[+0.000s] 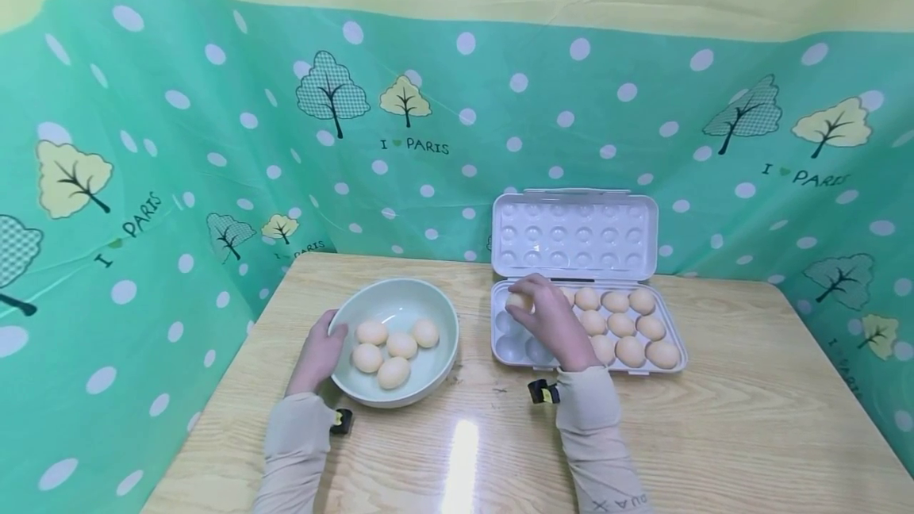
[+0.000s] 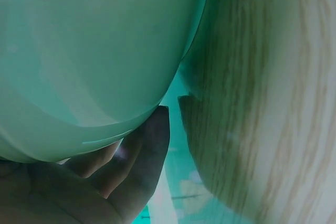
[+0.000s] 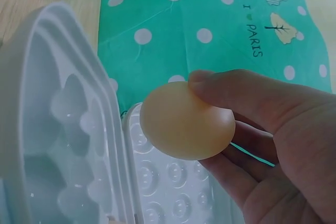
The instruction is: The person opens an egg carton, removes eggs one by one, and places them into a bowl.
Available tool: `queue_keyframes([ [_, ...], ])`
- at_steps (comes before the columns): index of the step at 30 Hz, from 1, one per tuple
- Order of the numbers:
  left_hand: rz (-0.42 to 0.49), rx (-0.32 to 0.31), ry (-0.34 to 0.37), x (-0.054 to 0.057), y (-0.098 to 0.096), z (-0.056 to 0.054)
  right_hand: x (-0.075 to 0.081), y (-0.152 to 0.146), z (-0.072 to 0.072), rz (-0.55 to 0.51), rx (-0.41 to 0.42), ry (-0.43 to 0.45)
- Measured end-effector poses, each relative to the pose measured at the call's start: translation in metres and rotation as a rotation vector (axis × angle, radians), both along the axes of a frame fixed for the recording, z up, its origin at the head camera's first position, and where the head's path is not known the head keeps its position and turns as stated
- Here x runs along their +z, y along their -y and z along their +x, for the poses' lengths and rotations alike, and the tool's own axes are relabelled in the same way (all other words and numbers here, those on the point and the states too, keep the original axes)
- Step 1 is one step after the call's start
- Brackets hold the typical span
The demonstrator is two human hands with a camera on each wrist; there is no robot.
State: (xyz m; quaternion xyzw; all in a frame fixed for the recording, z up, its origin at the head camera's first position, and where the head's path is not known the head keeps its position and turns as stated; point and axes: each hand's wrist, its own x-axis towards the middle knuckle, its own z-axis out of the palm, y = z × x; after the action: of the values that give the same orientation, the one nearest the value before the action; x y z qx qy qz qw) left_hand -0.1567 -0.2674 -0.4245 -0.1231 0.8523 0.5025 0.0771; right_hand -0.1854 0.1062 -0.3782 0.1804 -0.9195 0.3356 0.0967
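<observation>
My left hand [image 1: 317, 351] grips the left rim of a pale green bowl [image 1: 400, 300], thumb over the edge and fingers under the outer wall, as the left wrist view shows. Several light brown eggs [image 1: 393, 373] lie in the bowl. To the right, my right hand [image 1: 553, 320] pinches an egg [image 3: 184, 124] between thumb and fingers. It hovers over the back left corner of a white plastic egg carton [image 1: 510, 347]. Rows of eggs [image 1: 621, 324] fill the carton's right side; bare cups show at its left front. Part of the back row is hidden behind my hand.
The carton's dimpled lid [image 1: 574, 236] stands raised at the back, near a green dotted curtain [image 1: 421, 212] that surrounds the table. Bowl and carton sit apart on the wooden tabletop [image 1: 750, 387], with bare wood between them and in front.
</observation>
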Motion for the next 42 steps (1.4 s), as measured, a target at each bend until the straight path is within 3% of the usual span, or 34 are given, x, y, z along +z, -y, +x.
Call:
queue_keyframes([
  [18, -0.018, -0.009, -0.035, 0.005, 0.000, 0.001, 0.001, 0.023, 0.001, -0.082, 0.051, -0.083],
  [29, -0.008, 0.001, -0.027, 0.002, 0.000, 0.001, 0.004, 0.041, 0.012, -0.142, 0.076, -0.088],
  [42, -0.012, 0.007, -0.025, 0.002, -0.001, 0.000, 0.007, 0.069, 0.018, -0.107, 0.214, -0.148],
])
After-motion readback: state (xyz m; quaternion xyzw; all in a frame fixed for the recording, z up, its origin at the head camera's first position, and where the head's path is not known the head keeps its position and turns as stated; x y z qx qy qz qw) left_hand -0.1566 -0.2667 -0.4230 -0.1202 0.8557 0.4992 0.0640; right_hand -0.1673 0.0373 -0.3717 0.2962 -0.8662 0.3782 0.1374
